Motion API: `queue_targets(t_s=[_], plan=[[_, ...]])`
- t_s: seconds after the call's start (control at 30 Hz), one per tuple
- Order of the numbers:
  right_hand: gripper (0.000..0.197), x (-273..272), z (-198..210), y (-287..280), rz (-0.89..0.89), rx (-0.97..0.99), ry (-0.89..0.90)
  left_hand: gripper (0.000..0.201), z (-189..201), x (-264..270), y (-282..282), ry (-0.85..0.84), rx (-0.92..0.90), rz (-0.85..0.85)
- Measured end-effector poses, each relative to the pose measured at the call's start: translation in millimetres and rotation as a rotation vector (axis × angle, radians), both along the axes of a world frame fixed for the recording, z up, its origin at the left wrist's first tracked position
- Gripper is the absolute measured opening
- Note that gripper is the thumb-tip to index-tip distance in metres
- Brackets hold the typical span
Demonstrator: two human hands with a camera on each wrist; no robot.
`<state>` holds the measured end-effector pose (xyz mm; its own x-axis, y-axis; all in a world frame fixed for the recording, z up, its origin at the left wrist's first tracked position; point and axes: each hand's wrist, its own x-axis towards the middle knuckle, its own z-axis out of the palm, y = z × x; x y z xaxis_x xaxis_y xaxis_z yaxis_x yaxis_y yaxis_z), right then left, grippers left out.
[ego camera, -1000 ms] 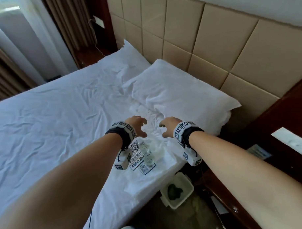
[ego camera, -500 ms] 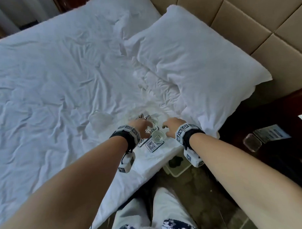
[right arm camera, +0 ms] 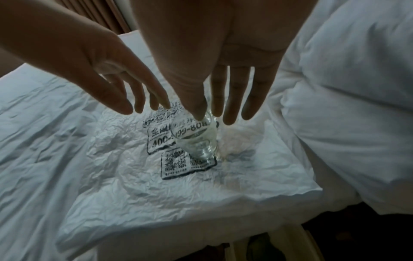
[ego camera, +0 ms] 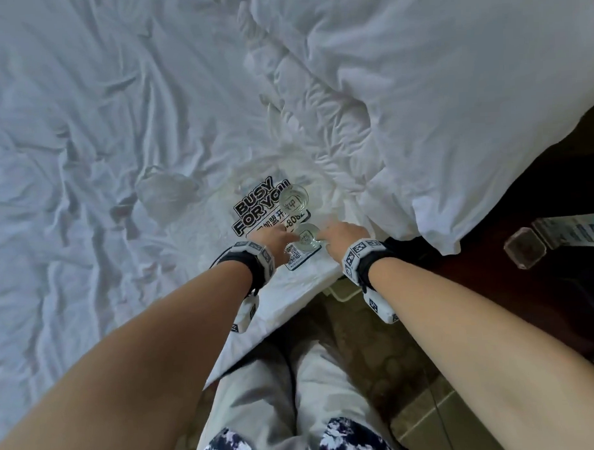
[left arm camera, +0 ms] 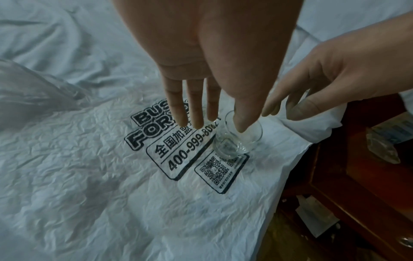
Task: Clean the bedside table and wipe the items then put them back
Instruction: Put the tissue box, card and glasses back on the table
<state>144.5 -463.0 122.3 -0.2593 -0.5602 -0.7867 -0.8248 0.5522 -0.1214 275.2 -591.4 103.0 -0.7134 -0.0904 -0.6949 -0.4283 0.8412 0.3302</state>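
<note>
Head view, hands flanking glass, fingers straight

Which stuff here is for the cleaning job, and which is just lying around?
For the job:
near glass
far glass
printed plastic bag under them
bedside table
left hand
right hand

Just lying about:
pillow
bed sheet
</note>
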Motion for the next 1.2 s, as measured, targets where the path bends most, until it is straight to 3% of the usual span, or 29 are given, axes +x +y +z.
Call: queue_targets(t_s=[0.23,0.37,0.63,0.73,0.93,1.2], plan=[[0.033,-8,-38,-1,0.164,0.024,-0.007,0.039,-36,-16,3,-0.022,-0.007,0.021],[0.046,-16,-42,-2,0.159,0.011,-0.022,0.027,-43,-24,4,-0.009,-0.041,0.041],[0.029,-30,-33,-6,0.179,-0.087,-0.018,0.021,-35,-38,0,-0.009,-0.035,0.067],[0.026,-34,-14,-6,0.154,-0.114,-0.042,0.023,-17,-44,-3,0.003,-0.022,0.078],[0.038,-43,52,-5,0.051,-0.201,-0.033,0.027,40,-56,-14,0.074,-0.043,0.075],[0.035,-44,159,-12,-0.064,-0.367,0.114,0.032,155,-72,-42,0.204,-0.128,0.012]])
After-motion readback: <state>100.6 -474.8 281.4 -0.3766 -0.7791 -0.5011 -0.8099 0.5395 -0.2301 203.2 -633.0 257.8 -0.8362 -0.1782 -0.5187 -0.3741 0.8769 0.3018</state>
